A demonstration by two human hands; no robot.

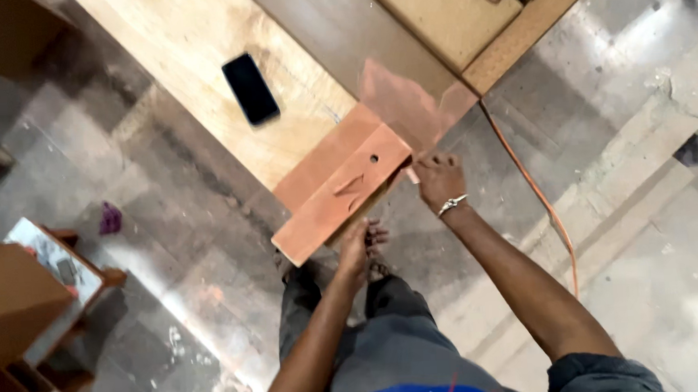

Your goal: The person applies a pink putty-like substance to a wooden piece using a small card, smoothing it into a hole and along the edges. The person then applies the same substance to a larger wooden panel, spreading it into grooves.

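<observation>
A reddish-brown wooden board with a small round hole juts off the corner of a light plywood sheet, on top of a second similar board. My left hand presses against the top board's near long edge. At that board's right end, my right hand, with a metal bracelet on the wrist, grips the end corner. A black phone lies flat on the plywood, well away from both hands.
Thick brown panels are stacked at the top right. An orange cable runs across the concrete floor to my right. Wooden furniture pieces stand at the left, a purple scrap on the floor near them.
</observation>
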